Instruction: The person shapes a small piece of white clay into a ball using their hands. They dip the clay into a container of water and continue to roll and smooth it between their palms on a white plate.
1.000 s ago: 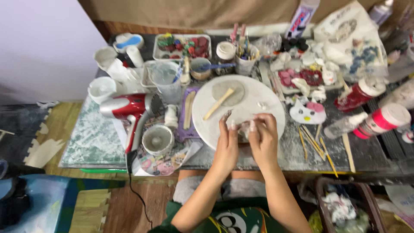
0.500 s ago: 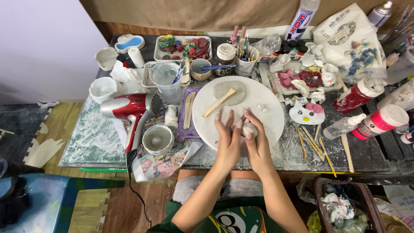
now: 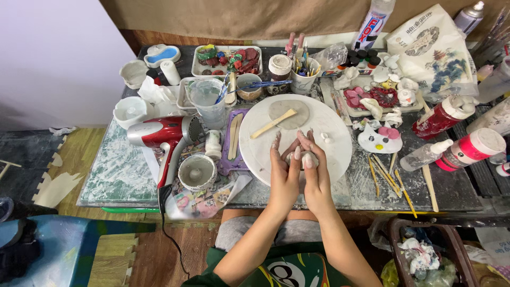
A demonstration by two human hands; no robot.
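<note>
I am cupping a small lump of pale grey clay between both palms, just above the near edge of the round white work board. My left hand is pressing in from the left side, fingers pointing away from me and dusted with white slip; my right hand is curling over the top and right, so the two are touching around the lump. The clay is lying right between them, slightly more under the right fingers, and it looks too rounded to show any long axis. Neither hand is free: both are closing on the same piece. Straight ahead of my fingertips a flat grey clay disc is resting on the board with a pale wooden modelling stick lying slantwise across it, its near end pointing toward my left hand. Well off to my left, a red and silver hair dryer is lying on the tabletop.
</note>
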